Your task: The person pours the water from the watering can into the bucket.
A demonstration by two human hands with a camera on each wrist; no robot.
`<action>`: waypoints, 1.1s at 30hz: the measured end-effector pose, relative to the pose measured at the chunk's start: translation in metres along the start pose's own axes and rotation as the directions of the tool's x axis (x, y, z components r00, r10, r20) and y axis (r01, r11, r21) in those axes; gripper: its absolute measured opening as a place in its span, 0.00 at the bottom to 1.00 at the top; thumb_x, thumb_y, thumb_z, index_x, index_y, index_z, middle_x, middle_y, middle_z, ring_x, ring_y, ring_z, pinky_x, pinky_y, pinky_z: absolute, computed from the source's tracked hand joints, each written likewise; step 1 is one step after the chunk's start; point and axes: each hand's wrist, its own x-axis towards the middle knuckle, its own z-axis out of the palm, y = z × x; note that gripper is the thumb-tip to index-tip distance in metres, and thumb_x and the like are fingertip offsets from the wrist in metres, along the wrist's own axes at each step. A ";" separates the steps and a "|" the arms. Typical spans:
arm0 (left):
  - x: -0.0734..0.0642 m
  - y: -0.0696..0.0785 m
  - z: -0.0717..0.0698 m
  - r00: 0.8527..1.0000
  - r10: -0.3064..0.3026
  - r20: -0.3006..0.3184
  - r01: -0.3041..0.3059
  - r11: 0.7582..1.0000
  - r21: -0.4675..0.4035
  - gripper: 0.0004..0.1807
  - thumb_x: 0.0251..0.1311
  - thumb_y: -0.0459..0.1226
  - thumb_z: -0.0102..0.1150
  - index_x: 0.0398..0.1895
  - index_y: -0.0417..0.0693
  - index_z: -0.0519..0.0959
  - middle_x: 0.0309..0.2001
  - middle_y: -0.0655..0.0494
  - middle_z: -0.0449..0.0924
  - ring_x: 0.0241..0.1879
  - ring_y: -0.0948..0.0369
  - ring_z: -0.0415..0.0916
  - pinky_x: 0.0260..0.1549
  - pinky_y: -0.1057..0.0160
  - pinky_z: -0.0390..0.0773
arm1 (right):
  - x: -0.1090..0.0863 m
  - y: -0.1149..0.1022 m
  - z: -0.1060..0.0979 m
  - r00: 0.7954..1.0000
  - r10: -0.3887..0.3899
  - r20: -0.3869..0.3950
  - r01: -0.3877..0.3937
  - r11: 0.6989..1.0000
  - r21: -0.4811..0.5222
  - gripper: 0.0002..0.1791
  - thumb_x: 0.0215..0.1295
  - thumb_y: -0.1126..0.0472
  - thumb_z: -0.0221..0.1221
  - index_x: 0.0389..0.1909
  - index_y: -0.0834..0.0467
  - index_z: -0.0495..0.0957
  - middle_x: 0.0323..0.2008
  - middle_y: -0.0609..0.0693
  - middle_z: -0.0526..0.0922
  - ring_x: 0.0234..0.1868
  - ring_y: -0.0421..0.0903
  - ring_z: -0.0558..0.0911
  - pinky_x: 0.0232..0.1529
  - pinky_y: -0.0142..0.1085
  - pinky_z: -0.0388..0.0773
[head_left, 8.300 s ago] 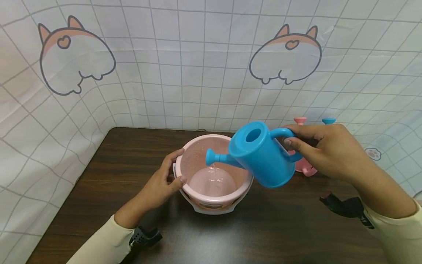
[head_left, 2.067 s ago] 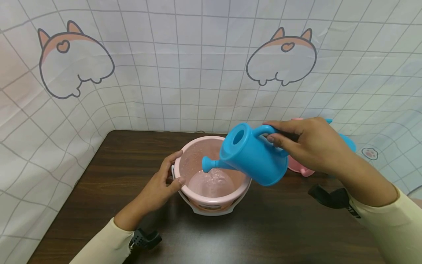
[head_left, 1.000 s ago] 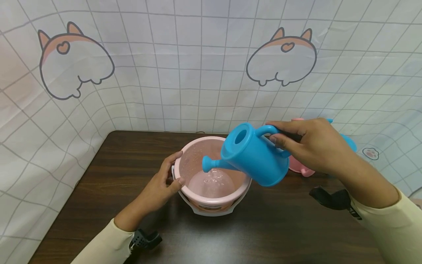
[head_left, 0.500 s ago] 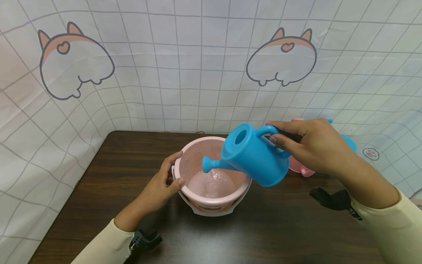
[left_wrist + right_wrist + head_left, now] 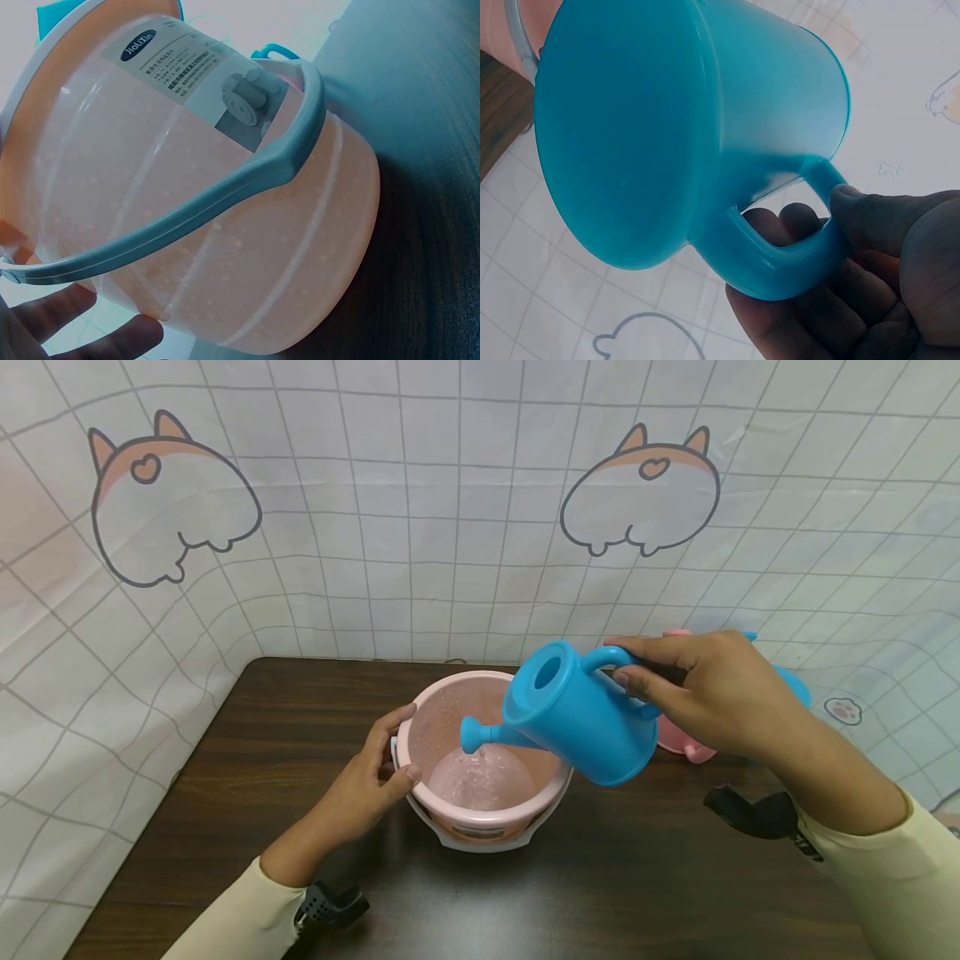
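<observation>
The right hand (image 5: 705, 689) grips the loop handle (image 5: 776, 266) of a sky-blue plastic watering can (image 5: 581, 727), tilted over a round pale-pink plastic bucket (image 5: 486, 817) from two o'clock; the left hand (image 5: 358, 789) pinches the bucket's rim at nine. Drifting far toward three, the can might spill clear water (image 5: 480, 783) onto the dark wood-grain table (image 5: 637, 877). Only the right wrist view shows fingertips (image 5: 799, 223) behind the handle; only the head view, the water.
</observation>
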 end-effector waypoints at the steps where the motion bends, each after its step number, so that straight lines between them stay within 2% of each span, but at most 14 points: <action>1: 0.000 -0.001 0.000 1.000 0.004 -0.001 -0.004 1.000 0.001 0.40 0.71 0.55 0.54 0.81 0.63 0.50 0.68 0.42 0.67 0.56 0.50 0.77 0.51 0.45 0.77 | 0.000 0.000 0.000 1.000 0.001 -0.001 -0.001 1.000 0.001 0.22 0.65 0.62 0.69 0.61 0.59 0.83 0.42 0.54 0.88 0.27 0.42 0.80 0.25 0.34 0.73; 22: 0.002 -0.002 -0.001 1.000 -0.002 -0.009 0.002 1.000 0.011 0.40 0.70 0.54 0.55 0.81 0.63 0.51 0.67 0.42 0.68 0.55 0.52 0.77 0.50 0.45 0.77 | 0.002 -0.001 -0.001 1.000 0.000 -0.001 0.000 1.000 0.005 0.22 0.66 0.62 0.69 0.60 0.58 0.83 0.42 0.54 0.89 0.26 0.41 0.78 0.24 0.34 0.71; 33: 0.002 -0.001 0.000 1.000 0.001 -0.007 -0.001 1.000 0.007 0.40 0.69 0.53 0.55 0.80 0.63 0.51 0.67 0.43 0.68 0.55 0.52 0.77 0.51 0.44 0.76 | 0.002 -0.001 -0.001 1.000 -0.001 0.012 0.001 1.000 -0.008 0.22 0.66 0.62 0.69 0.61 0.60 0.82 0.43 0.56 0.88 0.27 0.42 0.81 0.24 0.34 0.73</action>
